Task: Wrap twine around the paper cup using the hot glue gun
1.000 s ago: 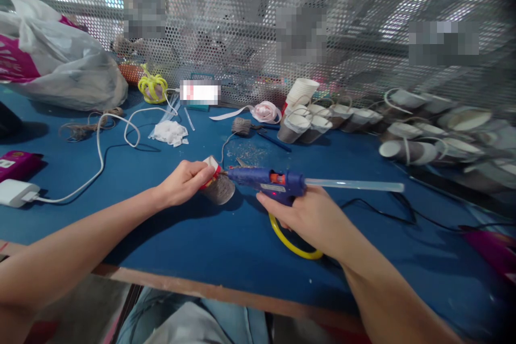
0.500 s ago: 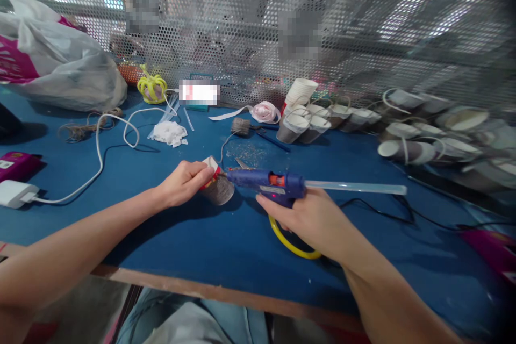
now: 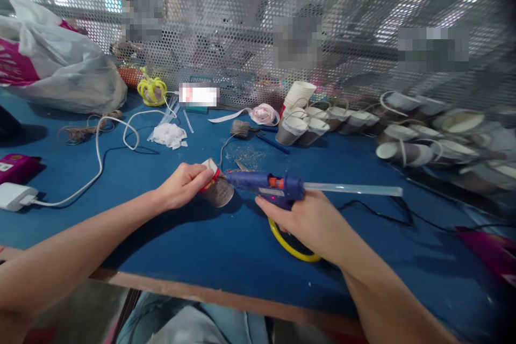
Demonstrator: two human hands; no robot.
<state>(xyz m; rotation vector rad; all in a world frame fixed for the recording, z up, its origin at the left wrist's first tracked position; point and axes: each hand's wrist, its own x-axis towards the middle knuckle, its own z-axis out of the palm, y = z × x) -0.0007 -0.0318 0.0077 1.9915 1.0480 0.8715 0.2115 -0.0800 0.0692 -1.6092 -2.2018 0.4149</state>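
Observation:
My left hand (image 3: 186,185) is closed on a small paper cup (image 3: 220,194), tilted, with grey twine wound around part of it and red and white paper showing. My right hand (image 3: 302,220) grips a blue glue gun (image 3: 264,184), its nozzle at the twine-wrapped side of the cup. A clear glue stick (image 3: 355,188) sticks out of the gun's back. Grey twine runs from near the cup up to a twine ball (image 3: 240,129). Scissors lie partly hidden behind the gun, their blade tip (image 3: 241,165) showing; a yellow ring-shaped handle (image 3: 290,247) is below my right hand.
Several twine-wrapped cups with handles (image 3: 292,128) stand along the back right. Pink ribbon (image 3: 264,114), white scraps (image 3: 169,135) and a white cable (image 3: 99,156) lie on the blue table. A plastic bag (image 3: 68,70) sits back left, before a perforated metal screen (image 3: 226,37).
Almost nothing differs. Both hands, the cup and the glue gun keep nearly the same places, with only a very slight shift of the view.

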